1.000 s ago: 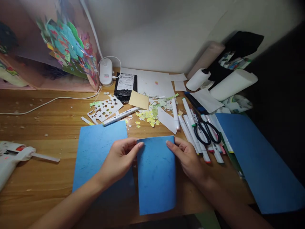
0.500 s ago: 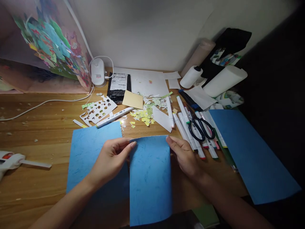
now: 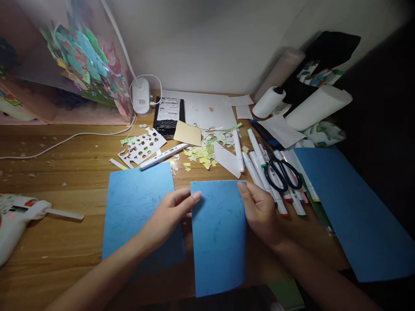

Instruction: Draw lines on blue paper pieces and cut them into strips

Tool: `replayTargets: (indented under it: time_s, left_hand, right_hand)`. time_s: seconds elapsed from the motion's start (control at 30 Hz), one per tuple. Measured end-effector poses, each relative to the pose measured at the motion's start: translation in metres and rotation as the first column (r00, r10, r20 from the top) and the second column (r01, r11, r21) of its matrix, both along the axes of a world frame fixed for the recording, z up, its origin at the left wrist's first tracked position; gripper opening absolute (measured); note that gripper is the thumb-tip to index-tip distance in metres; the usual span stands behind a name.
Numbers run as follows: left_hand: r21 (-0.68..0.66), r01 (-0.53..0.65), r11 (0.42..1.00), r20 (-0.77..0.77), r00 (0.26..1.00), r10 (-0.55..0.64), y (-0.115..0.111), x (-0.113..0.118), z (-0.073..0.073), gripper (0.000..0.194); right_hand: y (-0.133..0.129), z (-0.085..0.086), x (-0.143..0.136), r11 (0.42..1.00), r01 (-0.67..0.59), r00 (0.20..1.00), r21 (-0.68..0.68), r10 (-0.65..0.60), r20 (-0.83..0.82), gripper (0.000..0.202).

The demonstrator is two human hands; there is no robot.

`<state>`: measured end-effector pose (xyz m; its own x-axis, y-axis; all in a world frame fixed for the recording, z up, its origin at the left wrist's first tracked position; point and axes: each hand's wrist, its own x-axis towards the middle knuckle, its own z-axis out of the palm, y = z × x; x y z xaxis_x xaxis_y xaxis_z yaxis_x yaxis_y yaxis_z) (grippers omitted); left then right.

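Note:
Between my two hands is a blue paper sheet (image 3: 218,242), held upright and slightly bowed near the table's front edge. My left hand (image 3: 177,209) pinches its upper left edge, thumb in front and fingers behind. At its upper right corner, my right hand (image 3: 259,209) grips it the same way. A second blue sheet (image 3: 139,207) lies flat on the table, partly under my left forearm. Off to the right, a third, longer blue sheet (image 3: 353,216) rests over the table's edge.
Black-handled scissors (image 3: 280,175) lie on several markers (image 3: 254,170) right of centre. Behind my hands are paper scraps (image 3: 204,153), a punched white card (image 3: 142,147) and a black package (image 3: 168,116). A glue gun (image 3: 19,216) lies at left; paper rolls (image 3: 319,106) stand back right.
The view has turned a little left, so everything sits further right. The held sheet's top edge looks straighter, and my left thumb now lies over its front.

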<state>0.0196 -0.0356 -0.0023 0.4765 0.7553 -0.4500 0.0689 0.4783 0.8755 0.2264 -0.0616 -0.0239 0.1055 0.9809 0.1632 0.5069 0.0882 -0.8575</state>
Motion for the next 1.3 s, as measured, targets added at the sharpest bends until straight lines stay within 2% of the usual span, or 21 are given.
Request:
replayTargets:
  time_s: [0.17, 0.43, 0.57, 0.67, 0.73, 0.8, 0.9, 1.0, 1.07, 1.2, 1.3]
  left_hand:
    - [-0.046, 0.152, 0.987, 0.045, 0.988, -0.150, -0.004, 0.002, 0.002, 0.025]
    - [0.048, 0.140, 0.989, -0.044, 0.989, -0.138, -0.006, 0.003, -0.007, 0.035]
    - [0.099, 0.135, 0.986, -0.104, 0.987, -0.124, -0.005, 0.001, -0.011, 0.038]
    - [0.119, 0.102, 0.988, -0.154, 0.985, -0.083, -0.003, 0.000, -0.012, 0.038]
    - [0.127, 0.079, 0.989, -0.150, 0.987, -0.060, -0.001, -0.001, -0.012, 0.037]
    - [0.143, 0.069, 0.987, -0.149, 0.988, -0.048, 0.001, -0.002, -0.011, 0.036]
    - [0.159, 0.077, 0.984, -0.175, 0.983, -0.049, 0.003, -0.002, -0.011, 0.037]
    - [0.163, 0.084, 0.983, -0.184, 0.981, -0.053, 0.004, -0.001, -0.011, 0.037]
    - [0.178, 0.078, 0.981, -0.184, 0.982, -0.044, 0.005, -0.002, -0.011, 0.037]
    - [0.186, 0.049, 0.981, -0.148, 0.989, -0.021, 0.006, -0.004, -0.011, 0.036]
    - [0.156, 0.032, 0.987, -0.125, 0.992, -0.012, 0.005, -0.003, -0.012, 0.036]
  right_hand:
    - [0.002, -0.001, 0.004, 0.998, 0.054, 0.997, -0.045, -0.057, -0.052, 0.038]
    - [0.004, -0.005, 0.003, 0.994, 0.084, 0.991, -0.074, -0.092, -0.100, 0.039]
    - [0.006, -0.007, 0.004, 0.988, 0.081, 0.978, -0.134, -0.104, -0.180, 0.039]
    - [0.010, -0.005, 0.007, 0.981, -0.019, 0.962, -0.195, -0.035, -0.270, 0.038]
    - [0.013, -0.001, 0.009, 0.952, -0.146, 0.946, -0.271, 0.055, -0.319, 0.037]
    - [0.015, 0.002, 0.011, 0.913, -0.211, 0.942, -0.350, 0.094, -0.321, 0.038]
    - [0.016, 0.004, 0.013, 0.900, -0.169, 0.959, -0.401, 0.056, -0.278, 0.042]
    - [0.018, 0.003, 0.014, 0.886, -0.170, 0.952, -0.431, 0.034, -0.305, 0.042]
    - [0.019, 0.003, 0.014, 0.853, -0.229, 0.929, -0.468, 0.048, -0.367, 0.040]
    - [0.019, 0.005, 0.014, 0.752, -0.385, 0.868, -0.535, 0.097, -0.487, 0.037]
    - [0.018, 0.003, 0.014, 0.778, -0.323, 0.898, -0.538, 0.072, -0.434, 0.039]
